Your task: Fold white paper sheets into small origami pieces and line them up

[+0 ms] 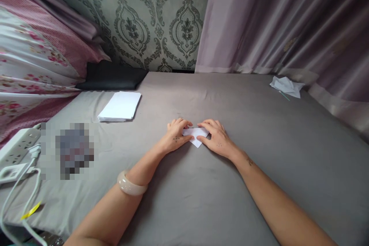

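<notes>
A small piece of folded white paper, pointed toward me, is held just above or on the grey cloth surface in front of me. My left hand grips its left side, thumb on the near face and fingers curled behind. On the opposite side, my right hand pinches the paper in the same way, its thumb close to the left thumb. Creases show on the paper between the thumbs. A pale bangle sits on my left forearm. The fingertips behind the paper are partly hidden.
At the left lies a stack of white paper, with a black folded item behind it. A white power strip with cables is at the left edge, beside a blurred-out object. Crumpled or folded white papers lie far right.
</notes>
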`<action>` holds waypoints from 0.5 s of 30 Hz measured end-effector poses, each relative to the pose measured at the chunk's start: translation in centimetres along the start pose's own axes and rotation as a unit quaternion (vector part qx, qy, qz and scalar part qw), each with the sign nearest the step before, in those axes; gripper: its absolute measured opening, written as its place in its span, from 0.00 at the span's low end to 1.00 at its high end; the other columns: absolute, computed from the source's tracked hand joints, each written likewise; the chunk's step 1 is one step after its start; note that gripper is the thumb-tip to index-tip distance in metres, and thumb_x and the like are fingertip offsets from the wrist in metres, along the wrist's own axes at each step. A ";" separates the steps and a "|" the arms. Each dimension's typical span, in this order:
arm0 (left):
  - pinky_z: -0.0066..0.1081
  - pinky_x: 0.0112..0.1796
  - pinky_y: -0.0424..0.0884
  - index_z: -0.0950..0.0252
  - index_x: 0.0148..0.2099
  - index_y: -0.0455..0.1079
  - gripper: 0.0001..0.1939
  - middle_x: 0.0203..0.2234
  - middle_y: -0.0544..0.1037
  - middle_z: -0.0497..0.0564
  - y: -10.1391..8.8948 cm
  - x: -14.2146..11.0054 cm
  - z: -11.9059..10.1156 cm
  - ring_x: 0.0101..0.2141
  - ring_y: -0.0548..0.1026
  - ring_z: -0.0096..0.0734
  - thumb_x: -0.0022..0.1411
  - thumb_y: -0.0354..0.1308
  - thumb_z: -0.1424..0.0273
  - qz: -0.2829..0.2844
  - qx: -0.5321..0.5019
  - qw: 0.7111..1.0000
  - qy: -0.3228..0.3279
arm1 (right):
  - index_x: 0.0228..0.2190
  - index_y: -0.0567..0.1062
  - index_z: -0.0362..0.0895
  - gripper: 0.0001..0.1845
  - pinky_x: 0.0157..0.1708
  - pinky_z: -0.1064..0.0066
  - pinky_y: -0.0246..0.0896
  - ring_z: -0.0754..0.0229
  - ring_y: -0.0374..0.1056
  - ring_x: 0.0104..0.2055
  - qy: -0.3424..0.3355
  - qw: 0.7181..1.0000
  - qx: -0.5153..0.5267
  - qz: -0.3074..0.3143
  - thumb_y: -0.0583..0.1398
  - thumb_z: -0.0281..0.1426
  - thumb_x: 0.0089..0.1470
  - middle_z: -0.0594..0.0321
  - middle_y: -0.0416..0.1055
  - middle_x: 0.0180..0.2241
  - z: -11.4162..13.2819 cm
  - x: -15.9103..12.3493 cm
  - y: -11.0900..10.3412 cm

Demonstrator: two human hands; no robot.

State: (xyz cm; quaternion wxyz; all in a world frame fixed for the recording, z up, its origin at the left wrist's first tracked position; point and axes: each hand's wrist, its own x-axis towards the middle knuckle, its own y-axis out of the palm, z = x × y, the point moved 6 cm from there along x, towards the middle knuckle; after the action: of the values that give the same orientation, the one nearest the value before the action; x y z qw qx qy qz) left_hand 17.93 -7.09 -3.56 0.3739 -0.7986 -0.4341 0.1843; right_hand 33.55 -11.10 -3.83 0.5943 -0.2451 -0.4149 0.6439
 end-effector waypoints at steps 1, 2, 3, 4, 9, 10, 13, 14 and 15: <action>0.39 0.46 0.56 0.59 0.49 0.68 0.17 0.38 0.71 0.50 0.0 0.0 -0.1 0.43 0.66 0.38 0.57 0.62 0.65 0.002 0.001 1.000 -0.004 | 0.49 0.70 0.49 0.20 0.52 0.57 0.56 0.52 0.60 0.52 -0.002 1.000 0.002 0.000 0.61 0.35 0.54 0.59 0.67 0.49 0.0 0.0 0.0; 0.39 0.46 0.56 0.59 0.49 0.68 0.16 0.38 0.71 0.50 -0.1 0.0 -0.1 0.43 0.66 0.38 0.57 0.62 0.65 0.004 0.001 1.000 -0.006 | 0.50 0.70 0.50 0.20 0.52 0.57 0.55 0.52 0.60 0.52 -0.005 1.000 0.005 0.000 0.61 0.35 0.54 0.59 0.67 0.50 0.1 0.0 -0.1; 0.39 0.46 0.56 0.59 0.48 0.68 0.16 0.38 0.71 0.50 -0.1 0.0 -0.1 0.43 0.66 0.38 0.57 0.62 0.65 0.006 0.001 1.000 -0.007 | 0.50 0.70 0.50 0.20 0.53 0.57 0.55 0.52 0.60 0.52 -0.007 1.000 0.007 0.000 0.61 0.35 0.54 0.59 0.67 0.50 0.1 0.0 -0.1; 0.39 0.46 0.56 0.59 0.48 0.69 0.16 0.37 0.71 0.49 0.0 0.0 -0.1 0.43 0.66 0.38 0.57 0.62 0.65 0.008 0.000 1.000 -0.007 | 0.49 0.70 0.50 0.20 0.53 0.57 0.55 0.52 0.60 0.52 -0.010 1.000 0.010 -0.001 0.61 0.34 0.54 0.60 0.67 0.50 0.2 0.0 -0.2; 0.38 0.46 0.57 0.60 0.41 0.72 0.10 0.36 0.72 0.49 0.2 0.2 0.3 0.42 0.67 0.37 0.58 0.61 0.63 0.014 -0.005 1.000 -0.005 | 0.40 0.73 0.49 0.11 0.51 0.59 0.55 0.53 0.59 0.51 -0.023 0.999 0.030 -0.010 0.62 0.32 0.52 0.61 0.67 0.49 0.4 0.2 -0.6; 0.39 0.46 0.57 0.60 0.40 0.72 0.09 0.36 0.73 0.49 0.2 0.3 0.3 0.43 0.67 0.37 0.58 0.61 0.63 0.016 -0.008 1.000 -0.005 | 0.37 0.73 0.48 0.09 0.51 0.60 0.55 0.53 0.60 0.50 -0.025 0.999 0.033 -0.014 0.63 0.31 0.51 0.61 0.68 0.48 0.4 0.3 -0.7; 0.40 0.47 0.56 0.60 0.38 0.73 0.08 0.36 0.75 0.49 0.3 0.4 0.4 0.43 0.68 0.38 0.58 0.61 0.63 0.022 -0.018 1.000 0.000 | 0.33 0.72 0.47 0.05 0.48 0.61 0.54 0.55 0.61 0.47 -0.032 0.999 0.033 -0.011 0.63 0.30 0.52 0.62 0.70 0.43 0.4 0.6 -0.7; 0.41 0.48 0.56 0.60 0.38 0.73 0.07 0.35 0.76 0.48 0.3 0.4 0.5 0.43 0.68 0.38 0.59 0.60 0.63 0.024 -0.022 0.999 0.002 | 0.33 0.72 0.48 0.04 0.47 0.61 0.53 0.55 0.62 0.46 -0.034 0.999 0.032 -0.003 0.63 0.30 0.52 0.62 0.71 0.41 0.4 0.6 -0.7; 0.41 0.48 0.55 0.60 0.38 0.73 0.07 0.35 0.76 0.48 0.3 0.5 0.5 0.42 0.68 0.38 0.59 0.59 0.63 0.024 -0.025 0.999 0.004 | 0.34 0.73 0.48 0.04 0.47 0.61 0.53 0.56 0.62 0.45 -0.036 0.999 0.032 0.006 0.62 0.31 0.53 0.63 0.71 0.40 0.4 0.7 -0.6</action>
State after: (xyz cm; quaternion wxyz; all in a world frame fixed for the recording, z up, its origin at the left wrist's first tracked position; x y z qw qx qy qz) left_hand 18.05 -6.58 -4.07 0.3508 -0.8188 -0.4175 0.1796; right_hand 33.45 -10.53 -3.06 0.5827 -0.2051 -0.4136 0.6689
